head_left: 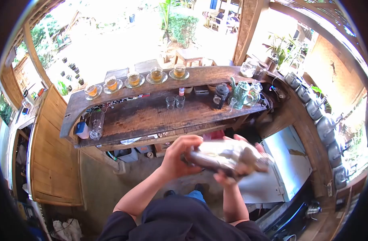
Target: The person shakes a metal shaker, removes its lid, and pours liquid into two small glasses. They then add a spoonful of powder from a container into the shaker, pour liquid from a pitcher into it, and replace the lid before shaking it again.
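Both hands grip one metal shaker [222, 154], which lies almost level in the air in front of my chest, below the near edge of the worktop [152, 116]. My left hand [178, 154] wraps around one end. My right hand [236, 170] cups it from beneath near the other end, fingers curled over the top. The shaker is blurred, so I cannot tell what is in it.

Out on the worktop, two small clear glasses [175, 102] stand side by side and look empty. To their right a dark pot [221, 95] and a green teapot [240, 92] stand close together, their contents hidden. A clear plastic bottle [96, 123] sits at the left end beside a blue box [82, 129].

On the raised ledge [208, 74] behind, five glass cups [156, 73] sit on saucers in a curved row, each holding amber liquid. A glass jar [248, 69] stands at the ledge's right end. Grey metal kettles [324, 128] stand in a row along the right side.
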The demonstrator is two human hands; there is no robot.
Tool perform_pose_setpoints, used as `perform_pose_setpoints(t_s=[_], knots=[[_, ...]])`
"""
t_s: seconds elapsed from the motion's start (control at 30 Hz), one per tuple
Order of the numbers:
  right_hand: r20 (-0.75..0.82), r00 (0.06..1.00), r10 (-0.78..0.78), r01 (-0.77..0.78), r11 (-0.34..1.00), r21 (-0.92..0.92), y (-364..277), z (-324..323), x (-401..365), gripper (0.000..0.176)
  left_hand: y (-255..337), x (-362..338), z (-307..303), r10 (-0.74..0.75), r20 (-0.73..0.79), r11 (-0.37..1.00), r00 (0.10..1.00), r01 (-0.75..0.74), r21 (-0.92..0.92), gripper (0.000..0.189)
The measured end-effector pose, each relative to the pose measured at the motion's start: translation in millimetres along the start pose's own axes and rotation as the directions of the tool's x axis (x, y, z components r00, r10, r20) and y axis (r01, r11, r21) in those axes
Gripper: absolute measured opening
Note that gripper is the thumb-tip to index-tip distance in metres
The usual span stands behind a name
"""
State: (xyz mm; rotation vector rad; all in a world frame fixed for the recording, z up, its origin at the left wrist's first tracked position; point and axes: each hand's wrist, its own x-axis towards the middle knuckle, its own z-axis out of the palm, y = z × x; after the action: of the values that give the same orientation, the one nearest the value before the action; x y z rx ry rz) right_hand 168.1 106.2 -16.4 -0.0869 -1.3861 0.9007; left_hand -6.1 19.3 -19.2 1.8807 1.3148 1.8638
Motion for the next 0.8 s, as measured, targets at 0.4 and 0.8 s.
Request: perform_pose_setpoints(t_s=[0.4, 0.8], knots=[[-0.099, 0.987, -0.13, 0.142, 0.982, 0.125, -8, 3, -9, 0.141, 35, 10, 4, 0.239, 0.007, 0.935, 0.971, -0.232, 0.267, 0.077], [-0.085, 0.99, -0.115, 0.123, 0.988, 0.095, -23, -2, -3, 0.144, 33, 23, 0, 0.29, 0.04, 0.925, 0.956, -0.291, 0.243, 0.08]])
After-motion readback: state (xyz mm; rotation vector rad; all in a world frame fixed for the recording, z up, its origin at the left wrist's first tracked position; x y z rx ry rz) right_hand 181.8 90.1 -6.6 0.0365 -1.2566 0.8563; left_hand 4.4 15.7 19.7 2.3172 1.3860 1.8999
